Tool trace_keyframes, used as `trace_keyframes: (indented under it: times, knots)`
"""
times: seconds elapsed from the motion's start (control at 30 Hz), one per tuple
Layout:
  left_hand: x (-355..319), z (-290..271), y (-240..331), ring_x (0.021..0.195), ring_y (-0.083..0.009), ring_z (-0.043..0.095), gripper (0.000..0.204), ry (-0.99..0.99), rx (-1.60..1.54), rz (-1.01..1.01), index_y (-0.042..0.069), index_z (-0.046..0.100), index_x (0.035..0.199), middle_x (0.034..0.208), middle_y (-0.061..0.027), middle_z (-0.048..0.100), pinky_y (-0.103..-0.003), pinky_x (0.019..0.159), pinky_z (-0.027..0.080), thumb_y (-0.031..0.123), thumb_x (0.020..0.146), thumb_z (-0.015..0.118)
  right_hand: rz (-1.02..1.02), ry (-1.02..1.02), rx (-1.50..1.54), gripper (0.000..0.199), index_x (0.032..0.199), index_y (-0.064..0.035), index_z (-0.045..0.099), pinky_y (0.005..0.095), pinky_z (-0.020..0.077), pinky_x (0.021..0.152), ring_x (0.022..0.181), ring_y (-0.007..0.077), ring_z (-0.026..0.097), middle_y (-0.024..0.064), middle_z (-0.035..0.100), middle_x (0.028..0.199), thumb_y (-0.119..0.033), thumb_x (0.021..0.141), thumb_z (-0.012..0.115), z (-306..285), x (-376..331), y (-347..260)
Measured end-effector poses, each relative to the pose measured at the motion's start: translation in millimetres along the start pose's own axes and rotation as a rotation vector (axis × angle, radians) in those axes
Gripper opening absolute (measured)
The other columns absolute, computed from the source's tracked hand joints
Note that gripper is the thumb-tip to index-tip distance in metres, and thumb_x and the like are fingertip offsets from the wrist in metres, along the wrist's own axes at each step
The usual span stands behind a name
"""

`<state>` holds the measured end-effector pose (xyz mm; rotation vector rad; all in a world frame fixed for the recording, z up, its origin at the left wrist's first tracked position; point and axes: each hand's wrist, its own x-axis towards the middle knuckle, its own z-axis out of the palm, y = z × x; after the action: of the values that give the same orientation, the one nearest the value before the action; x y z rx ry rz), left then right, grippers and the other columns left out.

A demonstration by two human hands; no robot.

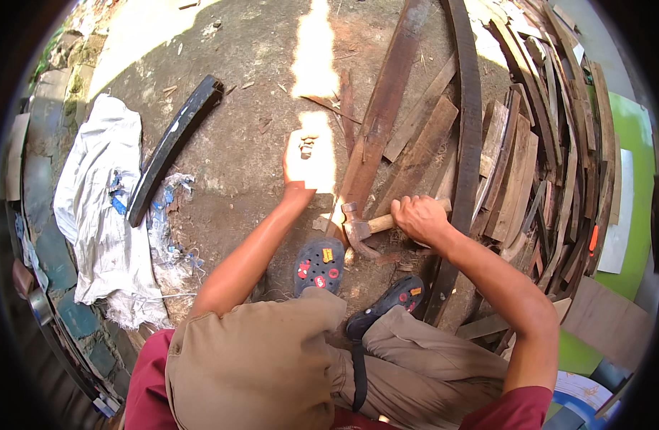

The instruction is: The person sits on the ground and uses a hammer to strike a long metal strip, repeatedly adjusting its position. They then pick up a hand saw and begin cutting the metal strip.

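Note:
My right hand (422, 217) is wrapped round the wooden handle of a claw hammer (356, 229). The hammer's metal head hangs left of the fist, over or against the near end of a long brown board (376, 125); I cannot tell if they touch. Ahead of my left knee, my left hand (301, 161) is in a strip of glaring sunlight. Its fingers look curled in, and the glare hides what they may hold. My shoes, dark clogs with coloured charms, are close by: the left clog (320, 266) lies just below the board's end, the right clog (387, 307) nearer me.
A long dark beam (467, 107) runs along the right, with short planks (422, 136) beside it. Farther right lies a heap of wood strips (519, 179). At left, a dark curved-looking piece of wood (175, 147) rests partly on a white sack (103, 201).

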<state>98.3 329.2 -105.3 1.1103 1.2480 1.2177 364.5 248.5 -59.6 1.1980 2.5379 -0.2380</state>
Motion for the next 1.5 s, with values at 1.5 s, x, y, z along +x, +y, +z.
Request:
trace_keyframes:
  times: [1.5]
  knots:
    - [25,47,28,0.067,-0.0364,0.07,0.043,-0.74,1.316,0.231,0.003,0.071,0.088,0.073,-0.0196,0.07,-0.048,0.066,0.055,0.041,0.099,0.056,0.637,-0.346,0.791,0.03,0.084,0.0047,0.063,0.0508,0.0548,0.07,0.074,0.0465,0.068,0.029,0.065,0.075,-0.023,0.085,0.074,-85,-123,-19]
